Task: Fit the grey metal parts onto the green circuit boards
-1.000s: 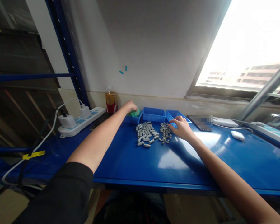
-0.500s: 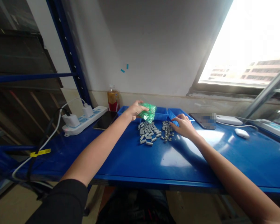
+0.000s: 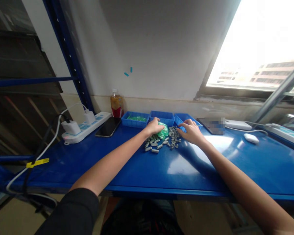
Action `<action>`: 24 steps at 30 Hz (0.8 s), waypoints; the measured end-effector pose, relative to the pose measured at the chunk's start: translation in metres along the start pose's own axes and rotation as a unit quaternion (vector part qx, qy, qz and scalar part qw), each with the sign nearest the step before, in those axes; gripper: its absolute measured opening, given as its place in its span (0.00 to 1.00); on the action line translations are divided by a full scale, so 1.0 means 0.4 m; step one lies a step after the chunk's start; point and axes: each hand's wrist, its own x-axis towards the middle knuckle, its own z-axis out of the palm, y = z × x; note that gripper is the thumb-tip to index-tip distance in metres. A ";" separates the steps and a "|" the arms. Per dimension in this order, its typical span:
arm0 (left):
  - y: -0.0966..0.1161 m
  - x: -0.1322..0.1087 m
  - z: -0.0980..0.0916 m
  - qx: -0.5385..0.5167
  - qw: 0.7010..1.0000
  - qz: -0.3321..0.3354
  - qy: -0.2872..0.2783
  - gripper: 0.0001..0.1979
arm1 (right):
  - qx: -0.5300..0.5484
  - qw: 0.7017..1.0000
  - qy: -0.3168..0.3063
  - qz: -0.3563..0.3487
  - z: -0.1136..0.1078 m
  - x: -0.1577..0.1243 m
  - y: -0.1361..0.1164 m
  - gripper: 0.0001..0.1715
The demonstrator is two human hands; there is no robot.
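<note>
A crumpled green plastic bag (image 3: 163,131) is pinched in my left hand (image 3: 153,126), low over a pile of short silvery metal cylinders (image 3: 155,144). The bag and hand hide part of that pile. Close on its right lies a heap of smaller metal pieces (image 3: 173,137), too small to name. My right hand (image 3: 191,131) hovers beside this heap, in front of the right blue bin (image 3: 186,117). Its fingers are bent, with a gap between thumb and forefinger and nothing visible in them.
More green plastic lies in the left blue bin (image 3: 135,124); a middle blue bin (image 3: 162,116) stands beside it. Leftward are a phone (image 3: 108,127), a drink bottle (image 3: 116,104) and a power strip (image 3: 88,126). A dark flat device (image 3: 210,126) and white earbud case (image 3: 251,138) lie rightward.
My left hand has moved right and down with the green bag, from in front of the bins to over the cylinders. The left bin shows more fully. My right hand has barely moved.
</note>
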 end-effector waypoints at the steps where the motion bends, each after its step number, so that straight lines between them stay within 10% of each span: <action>1: 0.001 0.000 0.002 0.017 1.000 0.002 0.002 0.29 | -0.001 1.000 -0.001 0.000 -0.001 0.000 -0.001 0.19; 12: 0.010 -0.016 -0.037 0.230 0.970 0.072 0.021 0.25 | 0.003 1.000 -0.001 0.002 -0.004 -0.002 -0.005 0.19; 24: -0.094 0.056 -0.246 0.244 0.952 0.013 0.181 0.20 | -0.006 1.000 -0.011 0.008 -0.006 -0.004 -0.009 0.19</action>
